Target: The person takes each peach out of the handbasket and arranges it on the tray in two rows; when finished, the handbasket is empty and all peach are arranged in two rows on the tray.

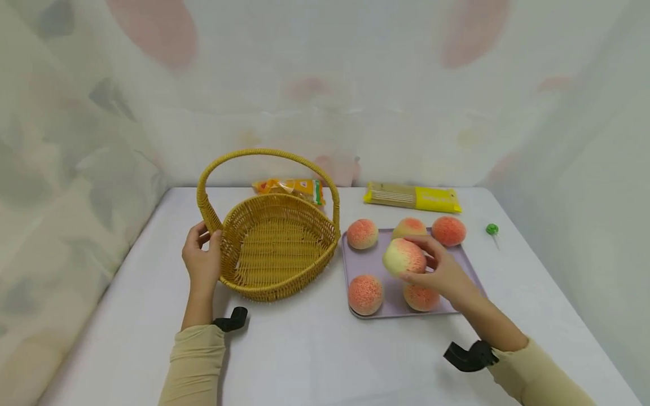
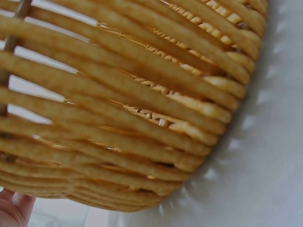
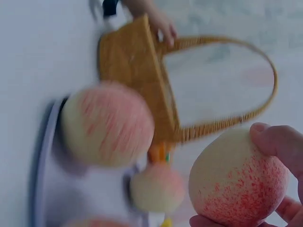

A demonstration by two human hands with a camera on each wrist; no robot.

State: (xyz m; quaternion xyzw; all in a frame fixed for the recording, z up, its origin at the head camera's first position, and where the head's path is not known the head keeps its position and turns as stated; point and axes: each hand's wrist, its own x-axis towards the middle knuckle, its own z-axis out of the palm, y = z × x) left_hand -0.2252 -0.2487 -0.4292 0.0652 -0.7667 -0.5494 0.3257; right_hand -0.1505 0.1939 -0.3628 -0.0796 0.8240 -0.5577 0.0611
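My left hand [image 1: 201, 254] grips the left side of a wicker basket [image 1: 281, 290], where its arched handle meets the rim. Nothing shows inside the basket. The left wrist view is mostly filled by the woven basket wall [image 2: 109, 99], with fingertips at the lower left corner. My right hand [image 1: 447, 276] holds a peach [image 1: 404, 258], pale yellow with a red blush, between thumb and fingers above a lilac tray [image 1: 391, 310]. In the right wrist view the held peach [image 3: 239, 182] appears up close. Several similar peaches [image 1: 365, 295] sit on the tray.
Behind the basket lies an orange packaged snack [image 1: 289, 187]. A yellow pack of noodles [image 1: 413, 197] lies along the table's back edge. A green lollipop [image 1: 492, 229] rests right of the tray. Patterned cloth walls surround the white table [image 1: 294, 361].
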